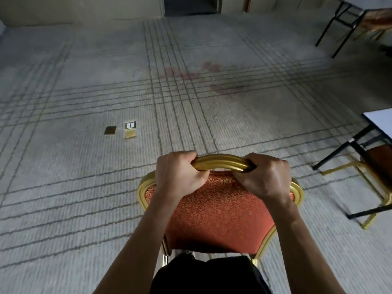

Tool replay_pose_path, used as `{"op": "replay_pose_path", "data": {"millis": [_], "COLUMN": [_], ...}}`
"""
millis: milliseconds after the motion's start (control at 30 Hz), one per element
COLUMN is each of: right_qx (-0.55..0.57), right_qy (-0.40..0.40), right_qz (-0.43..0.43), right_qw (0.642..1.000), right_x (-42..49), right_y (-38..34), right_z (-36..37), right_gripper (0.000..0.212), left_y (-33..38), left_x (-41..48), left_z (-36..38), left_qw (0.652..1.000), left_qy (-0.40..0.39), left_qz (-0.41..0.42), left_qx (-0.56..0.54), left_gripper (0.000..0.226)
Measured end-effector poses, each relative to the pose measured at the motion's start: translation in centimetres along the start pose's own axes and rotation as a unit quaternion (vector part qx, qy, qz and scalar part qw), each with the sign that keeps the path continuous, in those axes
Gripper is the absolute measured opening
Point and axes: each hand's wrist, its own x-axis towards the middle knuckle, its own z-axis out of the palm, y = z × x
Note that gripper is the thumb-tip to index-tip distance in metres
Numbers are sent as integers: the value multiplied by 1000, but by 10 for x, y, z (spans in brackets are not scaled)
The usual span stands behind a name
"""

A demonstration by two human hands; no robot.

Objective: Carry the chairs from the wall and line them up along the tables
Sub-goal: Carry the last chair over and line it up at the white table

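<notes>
- A grey carpet (84,187) crossed by dark grid lines is stretching away to a pale wall (84,7) with a dark doorway (191,5) in it.
- The chair (216,209), gold-framed with orange-red patterned padding, is sitting directly in front of the person, low in the middle of the view. Its backrest is running lengthwise from the body out towards the open carpet, with the curved top rail (222,162) pointing away at the far end.
- The left hand (178,172) is gripping the left part of that rail and the right hand (265,175) the right part. The fingers (184,158) of both are curling tightly round the gold bar, leaving a short stretch of rail showing between them.
- The seat is lying hidden behind the backrest and the person's dark clothing (212,274). Only short bits of gold leg are showing at the bottom, so it is not possible to tell whether the chair is touching the floor.
- On the right, a white tabletop (379,122) on black legs is being cut off by the frame edge, with a second chair (373,172) standing under it, only partly showing.
- A far tabletop (364,3) in the top right corner is also being cropped, and something blurred beneath it is hard to make out.
- Wide carpet is lying open ahead and to the left, where a dark floor plate (110,130) and a pale floor box (130,130) are sitting side by side, well apart from the chair.
</notes>
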Motion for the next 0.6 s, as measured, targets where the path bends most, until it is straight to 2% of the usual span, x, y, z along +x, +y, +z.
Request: {"op": "replay_pose_path", "data": {"millis": [200, 367, 600], "right_qx": [-4, 4, 24], "right_qy": [31, 54, 39], "right_qz": [39, 40, 29], "right_qw": [999, 998, 999], "right_x": [97, 190, 316], "right_y": [35, 93, 173], "right_z": [28, 83, 148], "right_gripper": [21, 27, 25], "left_y": [-12, -25, -32], "left_x": [120, 226, 352], "left_z": [44, 115, 202], "left_qw": [998, 996, 997], "left_qy": [-16, -20, -29], "left_qz": [55, 82, 72], "left_qx": [-20, -25, -16], "left_gripper": [46, 46, 46]}}
